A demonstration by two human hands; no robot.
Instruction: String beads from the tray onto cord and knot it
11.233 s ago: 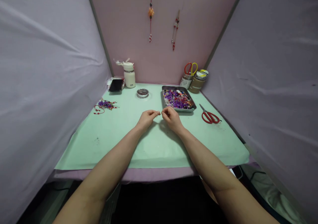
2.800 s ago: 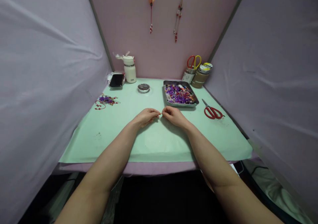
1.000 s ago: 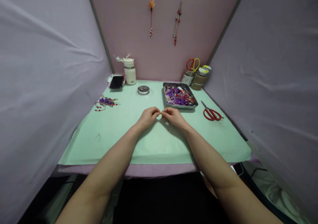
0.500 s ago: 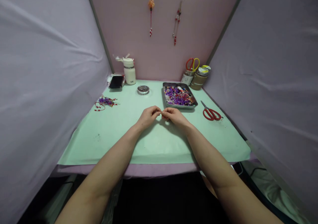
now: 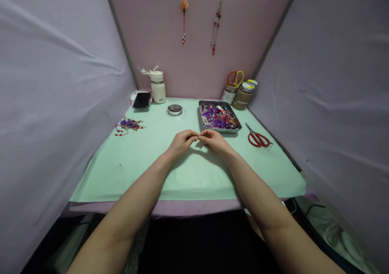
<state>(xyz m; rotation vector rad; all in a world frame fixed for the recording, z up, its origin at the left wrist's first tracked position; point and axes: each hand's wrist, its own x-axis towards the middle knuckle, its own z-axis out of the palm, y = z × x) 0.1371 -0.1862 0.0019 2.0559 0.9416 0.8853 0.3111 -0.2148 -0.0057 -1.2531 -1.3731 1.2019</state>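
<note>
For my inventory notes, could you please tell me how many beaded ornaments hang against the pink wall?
2: an orange-centred ornament near the middle, and a red-and-pale-beaded ornament to its right. Any hanging above the picture's top edge would be out of view.

The fingertips of the left hand (image 5: pixel 181 142) and the right hand (image 5: pixel 213 140) now meet, closing the small gap between them moments earlier

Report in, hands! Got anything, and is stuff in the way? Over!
Left hand and right hand pinched, close together. Anything held: too small to see. Bead tray just beyond right hand, not between them; red-handled scissors off right.
</note>
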